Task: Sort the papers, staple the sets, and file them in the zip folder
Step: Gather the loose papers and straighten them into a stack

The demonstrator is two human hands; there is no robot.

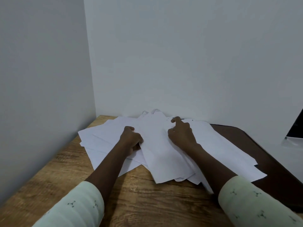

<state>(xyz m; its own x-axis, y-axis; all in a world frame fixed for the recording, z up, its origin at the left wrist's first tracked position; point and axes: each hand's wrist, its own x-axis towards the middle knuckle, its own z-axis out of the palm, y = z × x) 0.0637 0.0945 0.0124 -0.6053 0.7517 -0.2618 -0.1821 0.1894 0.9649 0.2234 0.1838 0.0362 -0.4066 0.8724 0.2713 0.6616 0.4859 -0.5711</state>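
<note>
A loose spread of several white paper sheets point(157, 154) lies across the wooden table point(131, 194), fanned out and overlapping. My left hand point(131, 138) has its fingers curled at the left edge of the middle stack and grips that edge. My right hand point(180, 133) rests on the papers near the wall, fingers curled, its index fingertip bent down onto a sheet. At the far edge by the wall, small translucent loops point(155, 110) stick up from under the sheets; what they belong to is hidden. No stapler shows.
The table sits in a corner, with grey walls at the left and back. A dark brown mat point(262, 153) covers the table's right part, partly under the papers. A white and black object point(295, 128) stands at the right edge.
</note>
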